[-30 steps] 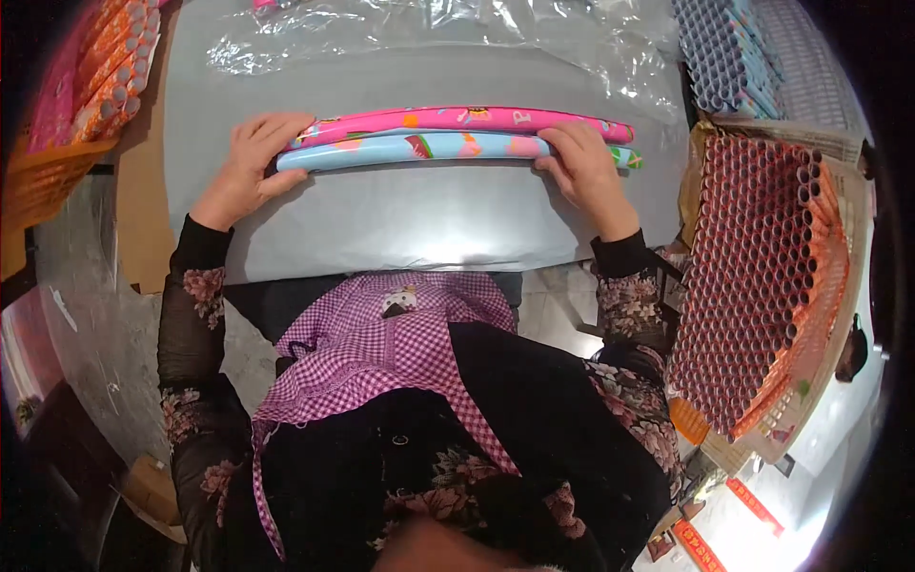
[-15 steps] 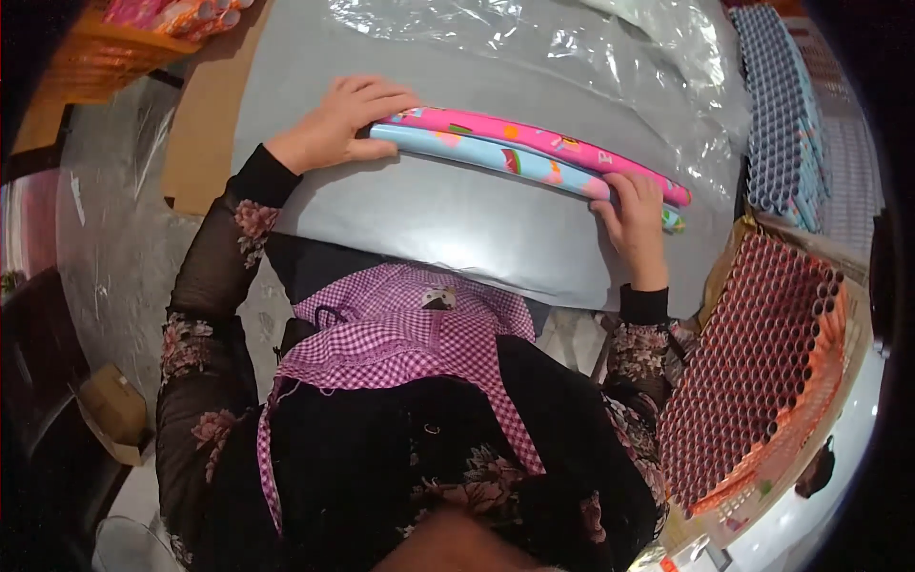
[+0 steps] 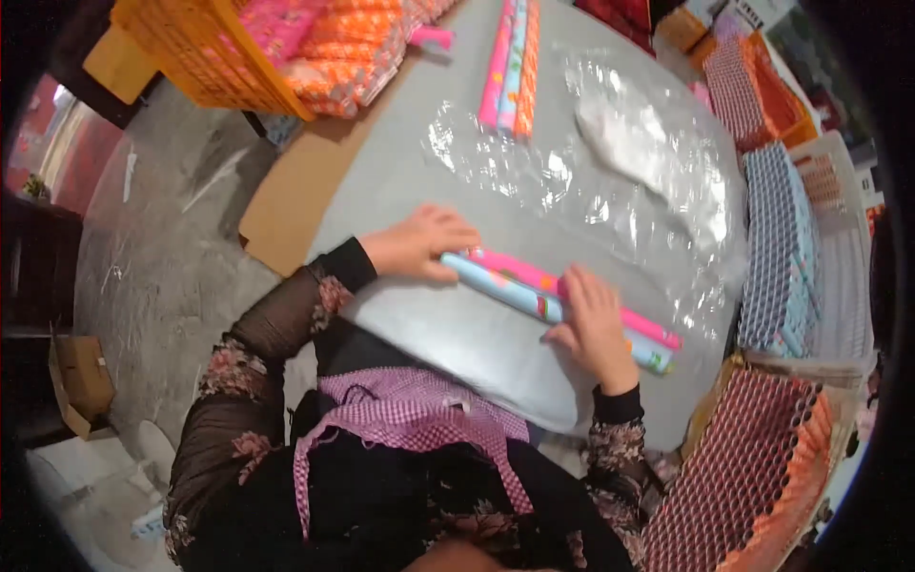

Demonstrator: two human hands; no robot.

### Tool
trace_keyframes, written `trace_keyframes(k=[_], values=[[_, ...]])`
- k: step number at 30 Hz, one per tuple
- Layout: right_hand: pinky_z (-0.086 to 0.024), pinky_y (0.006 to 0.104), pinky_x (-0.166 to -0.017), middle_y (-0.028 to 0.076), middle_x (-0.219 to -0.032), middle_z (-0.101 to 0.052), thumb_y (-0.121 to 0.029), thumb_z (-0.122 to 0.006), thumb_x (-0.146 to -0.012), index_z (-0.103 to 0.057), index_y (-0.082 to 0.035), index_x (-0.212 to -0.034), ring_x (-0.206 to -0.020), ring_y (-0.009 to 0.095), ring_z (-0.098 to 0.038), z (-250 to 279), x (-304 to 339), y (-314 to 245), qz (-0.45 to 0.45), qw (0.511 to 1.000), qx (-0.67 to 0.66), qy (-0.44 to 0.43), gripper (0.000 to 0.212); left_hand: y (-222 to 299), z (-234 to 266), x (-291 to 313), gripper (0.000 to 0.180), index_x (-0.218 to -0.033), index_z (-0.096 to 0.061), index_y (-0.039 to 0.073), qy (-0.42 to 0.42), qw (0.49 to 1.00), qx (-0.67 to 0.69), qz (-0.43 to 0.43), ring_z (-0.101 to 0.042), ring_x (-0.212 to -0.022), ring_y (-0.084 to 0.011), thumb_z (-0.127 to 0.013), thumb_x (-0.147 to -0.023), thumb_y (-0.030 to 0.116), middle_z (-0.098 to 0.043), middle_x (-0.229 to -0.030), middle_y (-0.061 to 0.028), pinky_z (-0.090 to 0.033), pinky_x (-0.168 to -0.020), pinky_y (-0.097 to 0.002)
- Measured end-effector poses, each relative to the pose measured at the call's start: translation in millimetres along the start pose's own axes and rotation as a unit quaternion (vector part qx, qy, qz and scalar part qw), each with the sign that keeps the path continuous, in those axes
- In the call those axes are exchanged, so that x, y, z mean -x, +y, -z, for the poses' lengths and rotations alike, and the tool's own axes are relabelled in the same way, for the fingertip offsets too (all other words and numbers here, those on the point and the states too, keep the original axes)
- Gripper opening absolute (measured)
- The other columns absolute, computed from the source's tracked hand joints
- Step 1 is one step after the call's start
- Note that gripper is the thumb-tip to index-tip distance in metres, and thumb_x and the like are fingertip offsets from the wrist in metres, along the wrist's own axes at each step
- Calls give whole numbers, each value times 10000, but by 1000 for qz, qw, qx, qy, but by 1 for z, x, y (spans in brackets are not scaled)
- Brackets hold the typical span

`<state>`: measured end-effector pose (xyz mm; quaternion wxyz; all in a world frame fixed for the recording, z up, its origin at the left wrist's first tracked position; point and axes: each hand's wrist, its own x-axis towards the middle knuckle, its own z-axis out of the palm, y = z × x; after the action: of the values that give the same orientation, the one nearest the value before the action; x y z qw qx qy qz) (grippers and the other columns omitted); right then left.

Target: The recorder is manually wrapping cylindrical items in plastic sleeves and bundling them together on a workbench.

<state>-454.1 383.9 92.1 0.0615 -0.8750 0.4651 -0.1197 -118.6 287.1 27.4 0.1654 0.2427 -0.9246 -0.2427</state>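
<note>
Two patterned wrapping paper rolls lie side by side on the grey table (image 3: 400,176), slanting down to the right. The pink roll (image 3: 515,267) is on the far side and the light blue roll (image 3: 496,287) on the near side. My left hand (image 3: 424,245) is against their left ends, fingers stretched out, thumb by the blue roll's end. Over the right half of the pair, my right hand (image 3: 593,319) grips both, thumb on the near side and fingers across the pink one. Parts of both rolls are hidden under it.
Three more rolls (image 3: 512,71) lie at the far edge beside crumpled clear plastic film (image 3: 658,181). An orange crate (image 3: 210,57) with pink and orange packs stands far left. Stacked tubes fill the right: blue ones (image 3: 770,248) and a red-orange bundle (image 3: 739,467). Cardboard (image 3: 295,191) borders the table's left.
The view has shifted, bringing the far table edge with three rolls into sight. My right hand has slid from the rolls' right end toward their middle. My left hand stays at the left ends.
</note>
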Motion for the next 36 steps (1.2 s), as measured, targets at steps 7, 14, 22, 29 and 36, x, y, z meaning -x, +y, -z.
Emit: trace_keyframes(k=[7, 14, 22, 29, 36], values=[[-440, 436, -930, 175, -1199, -564, -186, -757, -740, -498, 8, -1289, -1088, 374, -524, -8, -15, -10, -17, 996, -87, -32, 638, 8, 1, -2, 596, -1305, -554, 142, 13, 1000, 23, 17, -464, -1244, -290, -701, -776, 374, -549, -1313, -48, -291, -1055, -462], [-433, 449, -935, 186, -1201, -560, -159, -737, -770, -487, 17, -1299, -1078, 390, -511, -15, -20, -5, 1, 996, -88, -29, 611, 7, 6, -2, 608, -1307, -551, 146, 27, 999, 24, 35, -474, -1215, -288, -711, -775, 392, -570, -1270, -51, -305, -1045, -446], [-428, 449, -944, 179, -1207, -558, -164, -751, -759, -478, 23, -1311, -1076, 384, -507, -21, -20, -3, -4, 996, -81, -33, 644, 5, -2, 3, 606, -1296, -564, 133, 80, 996, 26, -5, -492, -1181, -274, -712, -782, 417, -588, -1253, -43, -324, -1033, -427], [-445, 418, -953, 167, -1158, -609, -153, -774, -749, -579, -31, -1237, -1062, 365, -568, 4, -50, -1, -17, 989, -134, -63, 540, 7, -1, 4, 559, -1274, -578, 125, 91, 995, 46, -2, -499, -1170, -257, -691, -799, 397, -598, -1236, -43, -332, -1019, -419], [-489, 388, -878, 154, -1069, -685, -124, -722, -834, -663, -23, -1119, -995, 331, -626, 8, -174, -8, 47, 979, -196, 22, 309, 5, -4, 2, 548, -1265, -576, 114, 87, 995, 50, -4, -497, -1170, -263, -675, -790, 370, -600, -1210, -51, -321, -1027, -417]])
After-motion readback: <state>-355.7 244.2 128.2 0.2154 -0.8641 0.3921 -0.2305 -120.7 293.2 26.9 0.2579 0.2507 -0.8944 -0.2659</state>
